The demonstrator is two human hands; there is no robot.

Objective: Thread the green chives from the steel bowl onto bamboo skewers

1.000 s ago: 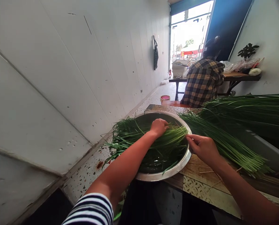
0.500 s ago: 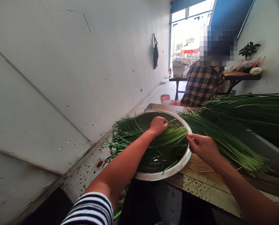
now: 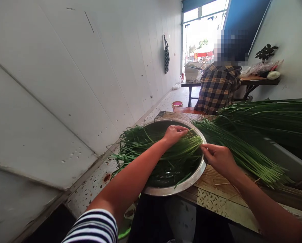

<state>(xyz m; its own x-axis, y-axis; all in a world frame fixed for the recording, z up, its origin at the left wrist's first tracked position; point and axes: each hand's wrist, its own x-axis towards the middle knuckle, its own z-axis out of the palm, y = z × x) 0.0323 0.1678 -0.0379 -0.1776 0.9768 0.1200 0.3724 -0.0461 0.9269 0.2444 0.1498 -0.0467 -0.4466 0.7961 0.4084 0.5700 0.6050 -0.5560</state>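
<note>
A metal basin (image 3: 163,192) of water holds a bundle of garlic chives (image 3: 189,145), pale stalk ends toward the right rim, green leaves trailing over the left side. My left hand (image 3: 175,133) is above the bundle, its fingers pinched together on a thin chive stalk at the tips. At the basin's right rim my right hand (image 3: 220,160) has thumb and index finger pressed together beside the stalk ends. What lies between those fingertips is too small to make out.
Another pile of garlic chives (image 3: 257,158) lies on the wooden table (image 3: 217,179) to the right, beside a grey bin (image 3: 287,152). A person in a plaid shirt (image 3: 215,87) sits ahead, facing away. The white wall (image 3: 90,84) runs along the left.
My left hand has shifted slightly right, its fingers reaching further toward the stalk ends. My right hand stays at the rim, and the whole view has moved a little.
</note>
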